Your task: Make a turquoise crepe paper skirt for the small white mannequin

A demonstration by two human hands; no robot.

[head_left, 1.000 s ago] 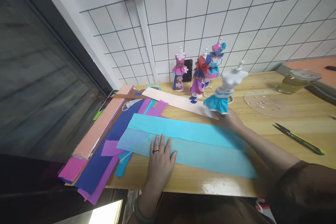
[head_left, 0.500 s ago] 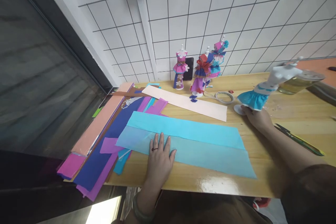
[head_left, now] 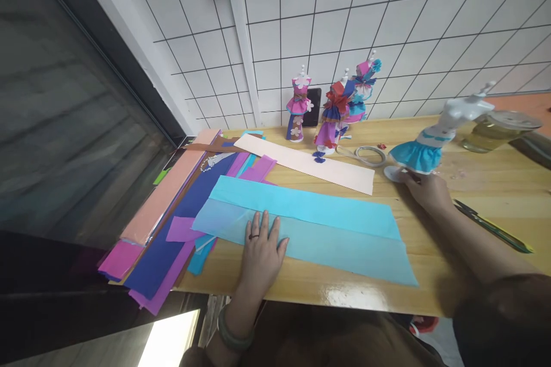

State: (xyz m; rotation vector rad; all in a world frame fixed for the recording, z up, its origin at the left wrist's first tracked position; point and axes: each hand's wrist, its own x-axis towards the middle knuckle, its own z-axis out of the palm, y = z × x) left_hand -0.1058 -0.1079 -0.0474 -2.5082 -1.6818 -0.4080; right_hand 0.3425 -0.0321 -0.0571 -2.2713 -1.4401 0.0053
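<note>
A blue crepe paper sheet [head_left: 336, 241] lies on the table, bright blue along the far half and paler along the near half. My left hand [head_left: 262, 252] rests flat on its near part with fingers stretched out. At the right, my right hand [head_left: 426, 192] is closed under the skirt of a small white dress form [head_left: 462, 117], by its round base. The dress form wears a blue ruffled skirt [head_left: 417, 156] and leans to the right in view. The skirt and my hand hide the stem; some of my right fingers are hidden too.
Stacked coloured paper [head_left: 185, 235] lies at the left, a pale pink strip [head_left: 344, 175] behind the sheet. Dressed figures [head_left: 299, 103] and a phone [head_left: 313, 106] stand by the wall. A tape roll [head_left: 370, 155], scissors [head_left: 495, 226] and a jar of yellowish liquid [head_left: 495, 132] are to the right.
The camera view has shifted slightly. My left hand stays flat on the blue sheet, and my right hand keeps its grip low on the dress form.
</note>
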